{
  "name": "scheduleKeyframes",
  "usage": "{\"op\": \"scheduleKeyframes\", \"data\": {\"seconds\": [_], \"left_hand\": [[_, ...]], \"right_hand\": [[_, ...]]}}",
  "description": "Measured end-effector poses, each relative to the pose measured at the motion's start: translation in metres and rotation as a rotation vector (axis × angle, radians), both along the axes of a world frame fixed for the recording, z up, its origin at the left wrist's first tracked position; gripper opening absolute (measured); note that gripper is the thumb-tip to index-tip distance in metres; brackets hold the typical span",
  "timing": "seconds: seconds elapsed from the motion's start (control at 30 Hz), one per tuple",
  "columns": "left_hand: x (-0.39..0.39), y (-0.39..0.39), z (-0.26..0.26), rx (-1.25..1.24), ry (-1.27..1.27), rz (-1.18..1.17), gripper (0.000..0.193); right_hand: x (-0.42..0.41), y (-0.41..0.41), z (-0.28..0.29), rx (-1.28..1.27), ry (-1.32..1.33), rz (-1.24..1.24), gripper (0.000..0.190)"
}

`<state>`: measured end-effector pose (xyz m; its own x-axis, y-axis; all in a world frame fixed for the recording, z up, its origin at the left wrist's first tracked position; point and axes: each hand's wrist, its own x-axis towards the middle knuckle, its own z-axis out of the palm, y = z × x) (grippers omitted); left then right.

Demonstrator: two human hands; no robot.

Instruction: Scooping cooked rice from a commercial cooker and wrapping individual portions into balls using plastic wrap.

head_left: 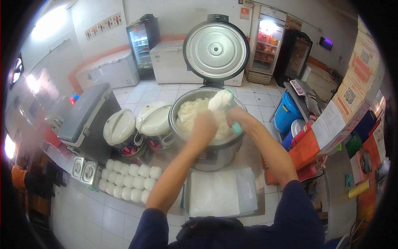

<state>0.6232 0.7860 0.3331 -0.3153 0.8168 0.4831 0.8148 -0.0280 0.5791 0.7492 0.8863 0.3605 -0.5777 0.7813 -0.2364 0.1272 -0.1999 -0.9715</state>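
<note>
A large rice cooker (206, 157) full of cooked white rice (191, 112) stands before me, its round metal lid (216, 51) raised at the back. Over the rice, my right hand (238, 117) grips the handle of a green scoop (230, 95) heaped with rice. My left hand (205, 126), blurred, is closed on what looks like a white rice paddle (214, 103); its blade meets the rice in the scoop. White wrapping paper sheets (214, 193) lie stacked in front of the cooker. Rows of rounded white bundles (129, 181) sit to the left.
Two lidded, flower-patterned insulated pots (155, 119) (119, 127) and a grey cooler box (84, 115) stand left of the cooker. Steel containers with lids (90, 172) are beside the bundles. At right are a blue bin (286, 112) and an orange-edged partition (306, 141).
</note>
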Motion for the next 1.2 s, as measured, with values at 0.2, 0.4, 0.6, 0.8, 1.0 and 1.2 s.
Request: {"op": "scheduleKeyframes", "data": {"seconds": [0.2, 0.4, 0.6, 0.8, 1.0, 1.2], "left_hand": [[0.023, -0.022, 0.010, 0.211, -0.069, -0.076, 0.021], [0.006, 0.000, 0.011, 0.063, 0.045, -0.251, 0.021], [-0.004, 0.021, -0.010, 0.061, 0.064, -0.258, 0.022], [0.012, 0.040, -0.008, 0.048, 0.000, -0.100, 0.016], [0.016, 0.003, 0.020, 0.076, 0.089, -0.167, 0.027], [0.000, 0.023, 0.012, 0.142, 0.140, -0.207, 0.028]], "right_hand": [[0.008, 0.030, -0.025, -0.103, -0.023, -0.116, 0.013], [0.008, 0.007, -0.028, 0.060, -0.124, 0.028, 0.010], [0.007, -0.013, -0.031, 0.170, -0.238, -0.081, 0.012], [0.005, 0.009, -0.040, 0.065, -0.017, -0.072, 0.009], [0.013, 0.003, -0.028, -0.079, 0.024, -0.082, 0.012], [0.006, -0.017, -0.011, -0.102, 0.022, -0.048, 0.017]]}}
